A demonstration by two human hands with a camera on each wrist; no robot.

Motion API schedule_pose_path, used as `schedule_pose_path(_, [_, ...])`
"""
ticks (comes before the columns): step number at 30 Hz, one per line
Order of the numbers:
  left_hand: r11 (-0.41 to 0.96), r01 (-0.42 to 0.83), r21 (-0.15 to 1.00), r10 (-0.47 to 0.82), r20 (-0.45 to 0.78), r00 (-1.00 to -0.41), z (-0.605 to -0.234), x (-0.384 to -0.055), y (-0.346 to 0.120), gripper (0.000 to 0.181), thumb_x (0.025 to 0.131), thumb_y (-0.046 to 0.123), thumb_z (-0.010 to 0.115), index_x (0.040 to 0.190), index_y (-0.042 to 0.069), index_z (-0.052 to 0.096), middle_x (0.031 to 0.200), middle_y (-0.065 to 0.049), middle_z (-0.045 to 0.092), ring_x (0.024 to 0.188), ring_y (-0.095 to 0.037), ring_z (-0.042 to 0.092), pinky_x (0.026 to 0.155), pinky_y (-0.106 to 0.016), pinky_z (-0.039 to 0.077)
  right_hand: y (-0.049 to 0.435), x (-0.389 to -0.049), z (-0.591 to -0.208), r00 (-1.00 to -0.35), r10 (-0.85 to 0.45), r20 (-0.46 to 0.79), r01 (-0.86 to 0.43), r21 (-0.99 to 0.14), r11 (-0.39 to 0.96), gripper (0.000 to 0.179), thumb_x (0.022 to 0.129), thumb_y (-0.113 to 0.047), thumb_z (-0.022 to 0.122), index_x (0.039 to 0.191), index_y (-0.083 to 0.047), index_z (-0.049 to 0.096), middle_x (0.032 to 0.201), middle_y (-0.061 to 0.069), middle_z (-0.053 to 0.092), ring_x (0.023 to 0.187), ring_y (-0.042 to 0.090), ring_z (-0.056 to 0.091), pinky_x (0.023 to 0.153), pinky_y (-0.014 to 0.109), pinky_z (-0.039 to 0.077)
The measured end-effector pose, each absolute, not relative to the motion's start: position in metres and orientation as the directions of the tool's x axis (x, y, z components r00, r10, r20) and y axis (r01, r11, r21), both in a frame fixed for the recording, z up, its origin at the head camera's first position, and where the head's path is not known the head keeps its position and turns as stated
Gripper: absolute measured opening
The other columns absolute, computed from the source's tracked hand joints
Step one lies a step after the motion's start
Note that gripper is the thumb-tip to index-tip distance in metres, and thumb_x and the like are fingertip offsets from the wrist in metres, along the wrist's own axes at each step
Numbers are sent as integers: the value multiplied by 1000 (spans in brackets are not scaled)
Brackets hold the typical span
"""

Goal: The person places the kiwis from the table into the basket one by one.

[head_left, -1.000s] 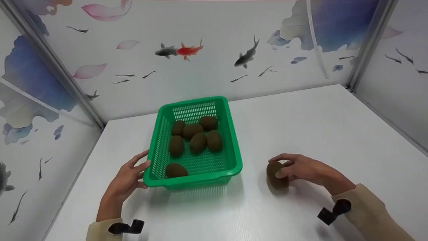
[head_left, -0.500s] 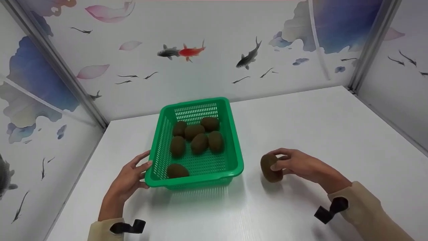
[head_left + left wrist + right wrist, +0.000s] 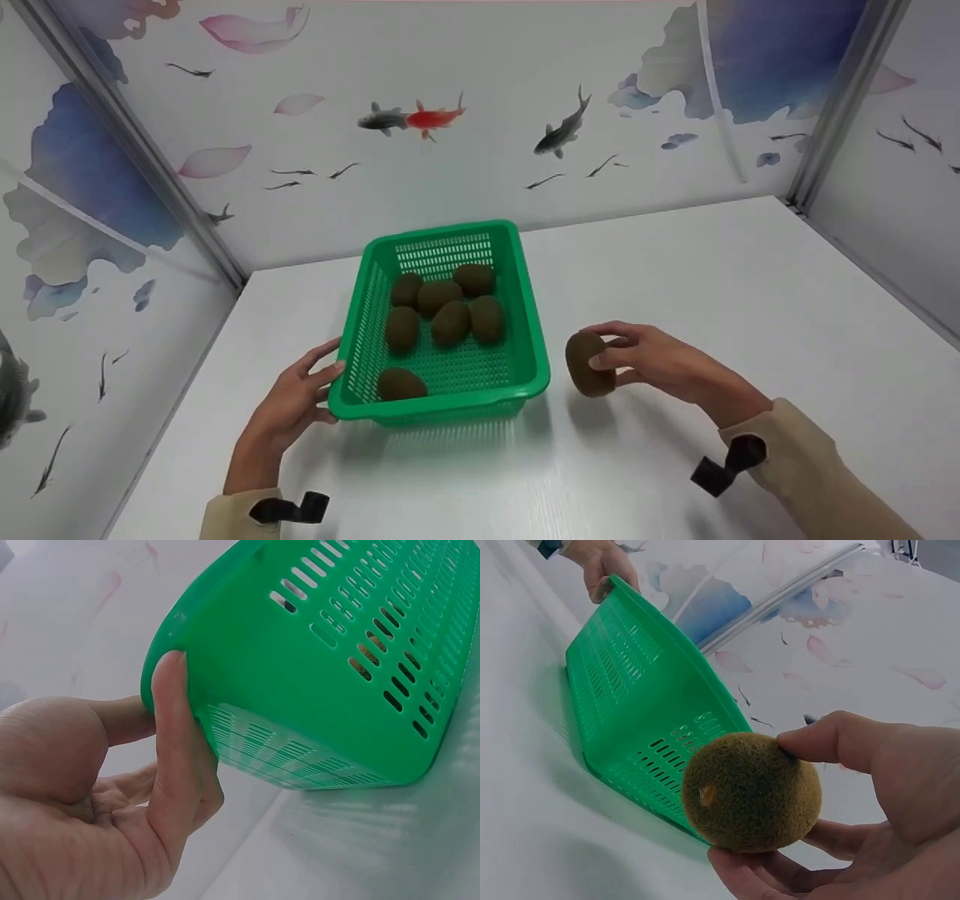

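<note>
A brown fuzzy kiwifruit point(image 3: 589, 364) is held in my right hand point(image 3: 656, 362), raised over the table just right of the green plastic basket point(image 3: 534, 330). In the right wrist view, thumb and fingers pinch the kiwifruit point(image 3: 750, 791) from opposite sides, its stem end showing. My left hand point(image 3: 289, 401) holds the basket's left rim near the front corner. The left wrist view shows the fingers point(image 3: 171, 712) against the basket point(image 3: 247, 637) at its rim. Several kiwifruits point(image 3: 451, 324) lie grouped toward the back inside it, and one kiwifruit point(image 3: 401, 384) lies alone at the front left.
The white table point(image 3: 712, 285) extends right of the basket and in front of it. White panels point(image 3: 480, 172) painted with fish and petals enclose the back and sides, joined by metal corner posts point(image 3: 847, 105). Black camera mounts point(image 3: 729, 465) sit on both sleeves.
My right hand has lifted the kiwifruit off the table and carried it left toward the basket. The left hand stays at the rim. The head view has shifted slightly.
</note>
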State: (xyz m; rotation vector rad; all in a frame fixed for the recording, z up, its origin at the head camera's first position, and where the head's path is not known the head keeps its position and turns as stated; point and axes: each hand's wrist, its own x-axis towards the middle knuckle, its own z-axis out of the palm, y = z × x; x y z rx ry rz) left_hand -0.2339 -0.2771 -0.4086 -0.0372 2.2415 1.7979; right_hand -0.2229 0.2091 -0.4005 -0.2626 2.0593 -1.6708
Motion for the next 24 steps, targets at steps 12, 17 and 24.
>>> schedule_pose_path(12, [217, -196, 956, 150, -231, -961, -407, -234, -277, 64, 103, 35, 56, 158, 19, 28, 117, -6, 65, 98, -20, 72, 62, -26, 57, 188, -225, -379, -869, -431, -243, 155, -961, 229, 57, 95, -21, 64, 146, -5, 43, 135, 22, 51, 108, 30, 66, 92, 42, 58])
schedule_pose_path(17, [219, -197, 956, 148, -232, -961, -407, -234, -277, 64, 103, 35, 56, 158, 19, 28, 118, -6, 64, 98, -21, 72, 63, -27, 58, 177, -228, -369, -871, -436, -228, 135, -963, 234, 56, 95, -21, 64, 145, -6, 44, 136, 21, 51, 111, 31, 65, 92, 43, 58])
schedule_pose_path(24, [216, -188, 958, 149, -222, -964, -407, -233, -277, 63, 103, 34, 56, 157, 18, 29, 114, -6, 66, 96, -20, 73, 62, -27, 57, 166, -233, -361, -869, -435, -235, 136, -960, 246, 55, 94, -23, 65, 144, -8, 47, 134, 19, 55, 111, 30, 65, 91, 42, 59])
